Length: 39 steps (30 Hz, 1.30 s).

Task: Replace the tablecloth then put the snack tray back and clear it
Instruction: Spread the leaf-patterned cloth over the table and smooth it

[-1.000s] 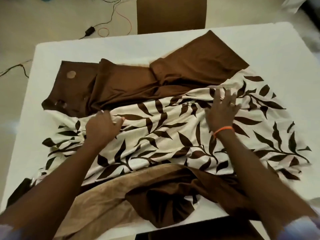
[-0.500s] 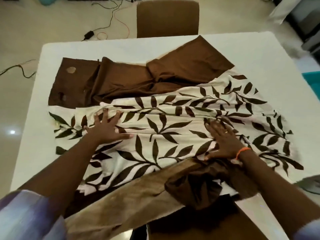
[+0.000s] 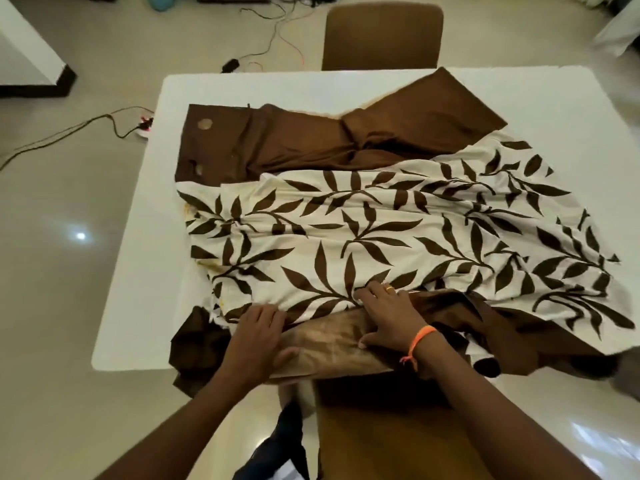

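- Head view looks down on a white table [image 3: 138,271] where the tablecloth [image 3: 381,237], cream with dark leaf print and brown bands, lies bunched and partly folded across the middle, its near edge spilling over the table's front edge.
- Left hand [image 3: 258,336] rests on the near edge of the cloth, fingers curled over the printed layer and the thumb stretched out on the tan band [image 3: 332,344]; it appears to be gripping the fabric, though the fingertips are hidden.
- Right hand [image 3: 389,320], with an orange wristband [image 3: 419,341] and a ring, lies spread and fairly flat on the seam where print meets tan, pressing rather than pinching.
- No snack tray is visible, so the cloth step looks to be the one in hand and far from finished.
- To do it well, both hands should probably take the near hem at well-separated points and draw it evenly, so the pleats in the print open out rather than skew.
- The twisted brown band [image 3: 329,140] at the far side will likely need separate straightening near the chair [image 3: 381,36].
- Pulling from one hand only risks dragging the whole cloth off the front edge.
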### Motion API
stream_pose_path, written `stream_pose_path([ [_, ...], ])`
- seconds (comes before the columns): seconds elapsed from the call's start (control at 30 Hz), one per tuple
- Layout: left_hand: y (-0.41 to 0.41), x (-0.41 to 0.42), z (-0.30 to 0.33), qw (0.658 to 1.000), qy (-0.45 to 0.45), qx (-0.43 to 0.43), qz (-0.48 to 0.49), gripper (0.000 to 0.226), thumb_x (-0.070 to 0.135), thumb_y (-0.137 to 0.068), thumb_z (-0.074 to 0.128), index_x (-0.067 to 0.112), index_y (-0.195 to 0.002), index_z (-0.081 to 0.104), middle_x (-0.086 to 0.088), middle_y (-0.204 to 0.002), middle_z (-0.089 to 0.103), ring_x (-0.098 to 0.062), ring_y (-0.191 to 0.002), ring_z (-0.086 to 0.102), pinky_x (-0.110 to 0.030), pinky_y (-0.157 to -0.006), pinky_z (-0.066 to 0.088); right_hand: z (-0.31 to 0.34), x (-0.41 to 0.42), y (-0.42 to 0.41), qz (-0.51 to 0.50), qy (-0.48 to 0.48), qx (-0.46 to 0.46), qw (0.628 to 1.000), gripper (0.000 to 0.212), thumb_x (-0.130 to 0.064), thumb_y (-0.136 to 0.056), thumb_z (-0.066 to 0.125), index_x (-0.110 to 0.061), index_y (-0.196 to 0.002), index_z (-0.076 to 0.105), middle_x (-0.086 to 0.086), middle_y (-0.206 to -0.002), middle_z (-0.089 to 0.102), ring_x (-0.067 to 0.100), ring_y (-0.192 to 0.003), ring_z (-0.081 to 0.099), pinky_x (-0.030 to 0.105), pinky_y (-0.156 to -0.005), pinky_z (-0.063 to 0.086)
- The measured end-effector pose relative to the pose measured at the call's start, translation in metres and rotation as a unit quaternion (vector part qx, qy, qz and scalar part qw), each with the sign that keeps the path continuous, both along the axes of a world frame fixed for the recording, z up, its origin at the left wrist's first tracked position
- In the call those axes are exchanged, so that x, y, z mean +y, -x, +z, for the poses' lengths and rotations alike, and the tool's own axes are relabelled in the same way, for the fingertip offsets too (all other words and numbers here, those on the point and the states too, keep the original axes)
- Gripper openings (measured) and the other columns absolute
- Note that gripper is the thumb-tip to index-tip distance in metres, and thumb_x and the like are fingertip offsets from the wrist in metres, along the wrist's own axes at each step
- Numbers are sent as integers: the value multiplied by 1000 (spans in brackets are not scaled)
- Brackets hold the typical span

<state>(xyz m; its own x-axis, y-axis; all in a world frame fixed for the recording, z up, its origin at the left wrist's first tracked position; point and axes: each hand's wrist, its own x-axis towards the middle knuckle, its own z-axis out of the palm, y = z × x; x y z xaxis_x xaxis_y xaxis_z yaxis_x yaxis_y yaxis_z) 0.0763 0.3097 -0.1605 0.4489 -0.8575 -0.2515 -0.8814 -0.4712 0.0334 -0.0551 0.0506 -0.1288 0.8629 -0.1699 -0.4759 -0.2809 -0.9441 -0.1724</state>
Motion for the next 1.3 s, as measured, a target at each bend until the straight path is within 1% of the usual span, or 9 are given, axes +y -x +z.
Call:
stream_pose_path([
  [0.2,22,57,17,998,5,-41,37,60,51,-66,79,14,-107,56,-11,-109,58,-32,-94,53,-44,-72,44,3,48,-16,34,-24,-14,999,45,-32,-79,63,-22,-120,48,1,-125,54,27,-104,59,37,-82,48],
  [0.33,8,86,15,992,-20,-25,119,70,42,-48,91,10,-106,68,-13,-104,66,-34,-82,58,-42,-58,46,-1,74,-23,55,38,-25,997,49,-43,-87,53,-24,-131,45,3,-135,46,31,-118,51,46,-95,42],
  [0.5,-17,103,16,999,18,22,34,45,9,-39,88,19,-74,62,-1,-70,59,-26,-61,57,-32,-48,41,-6,140,-35,30,40,-19,999,64,-48,-84,54,-27,-141,35,3,-146,36,32,-134,36,52,-106,32],
  [0.63,-38,106,32,987,93,132,8,14,31,-73,70,19,-78,65,1,-79,66,-23,-74,61,-36,-60,49,-3,199,-54,31,10,-33,999,61,-57,-79,49,-27,-132,45,1,-135,48,26,-125,44,47,-102,35],
  [0.77,-61,110,67,961,217,173,-14,24,29,-87,55,18,-78,74,0,-75,71,-22,-70,63,-28,-65,47,19,227,-75,-11,-22,-132,991,61,-56,-81,19,-25,-101,68,0,-100,70,25,-94,65,40,-79,45],
  [0.97,-79,72,112,879,216,413,101,11,24,-102,46,18,-103,55,1,-93,62,-10,-82,59,-34,-74,53,64,198,-81,-151,-25,-274,950,47,-45,-86,31,-21,-87,71,3,-80,65,23,-76,62,37,-66,49],
  [1.13,-107,41,139,940,147,307,-22,71,61,-78,70,26,-134,43,0,-116,64,-15,-100,62,-33,-78,53,119,155,-71,-370,-51,-404,835,34,-31,-95,50,-13,-69,65,5,-63,60,16,-62,55,28,-60,39],
  [1.2,-115,36,134,958,127,252,-50,115,82,-56,68,28,-148,26,-2,-148,43,-21,-125,52,-41,-94,52,139,140,-63,-467,-151,-446,748,47,-38,-96,54,-16,-56,44,2,-53,40,10,-51,36,27,-52,27],
  [1.3,-101,26,120,965,91,236,-72,135,86,-46,69,29,-153,10,-3,-154,29,-25,-130,47,-44,-96,51,153,125,-54,-520,-343,-432,652,50,-54,-86,63,-6,-73,59,14,-67,51,22,-62,45,36,-58,37],
])
